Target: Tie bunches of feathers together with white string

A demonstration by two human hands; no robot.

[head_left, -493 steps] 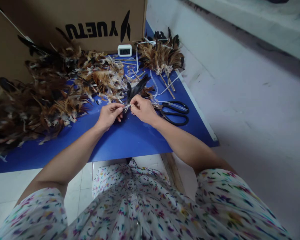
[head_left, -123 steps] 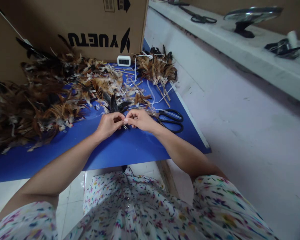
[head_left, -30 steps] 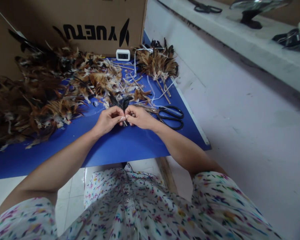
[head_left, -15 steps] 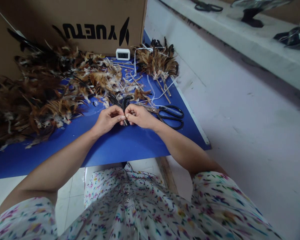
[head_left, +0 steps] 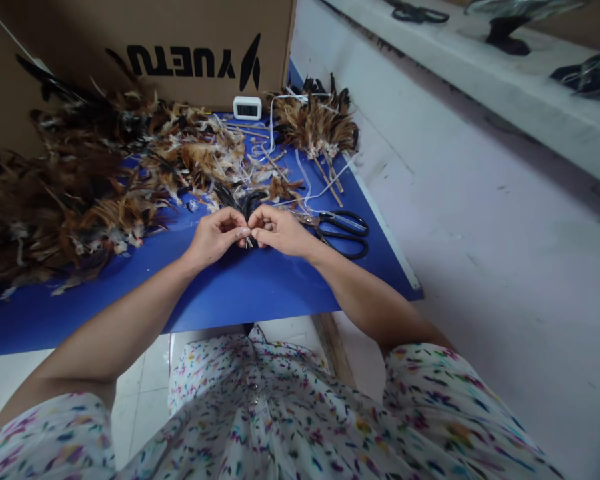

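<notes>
My left hand [head_left: 219, 235] and my right hand [head_left: 279, 231] meet fingertip to fingertip above the front of the blue table [head_left: 260, 287]. Both are closed in a pinch around a small bunch of black feathers [head_left: 250, 200]. Pale quill ends stick out below the fingers, while the dark plumes fan out away from me. My fingers hide the middle of the bunch. Just right of my right hand lie black-handled scissors [head_left: 347, 227], their blades pointing towards it and partly covered.
Brown and black feathers [head_left: 90, 207] are heaped on the left. Feather bundles on sticks [head_left: 315, 127] lie at the back right, near white string [head_left: 307, 183]. A small digital clock [head_left: 247, 108] stands before a cardboard box [head_left: 195, 40]. A wall [head_left: 470, 220] borders the right.
My fingertips have shifted very slightly around the black feathers, both hands staying together at the same spot. Nothing else on the table has visibly moved.
</notes>
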